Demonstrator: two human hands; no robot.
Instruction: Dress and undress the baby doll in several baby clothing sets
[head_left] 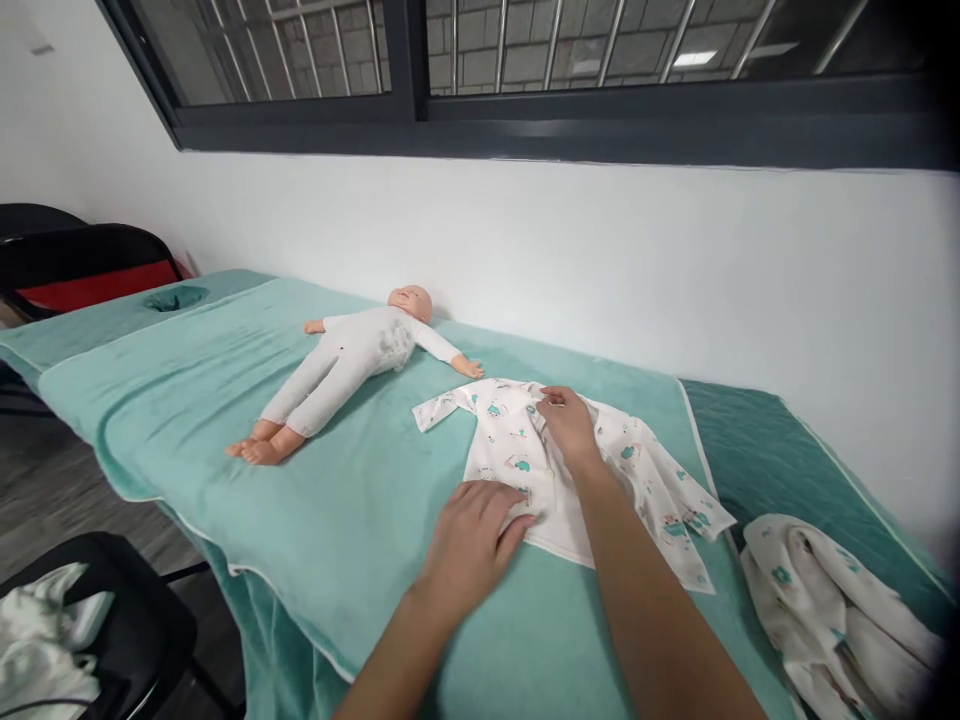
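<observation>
A white baby shirt (499, 430) with small green and pink prints lies spread out on a green cloth, its front opened and its sleeves stretched to both sides. My right hand (570, 428) pinches the front edge near the collar. Lower down, my left hand (474, 535) has its thumb and fingers closed at the shirt's front edge near the hem; the fingertips are partly hidden. To the left of the shirt, a baby doll (349, 360) in a white body suit rests on its back, arms out, one hand close to the shirt's sleeve.
The green cloth (360, 520) covers a bed against a white wall, beneath a barred window (525, 125). A bundled printed cloth (832, 610) lies at the right. Bottom left stands a black chair (142, 600) with white fabric on it; another black and red chair (97, 265) is behind.
</observation>
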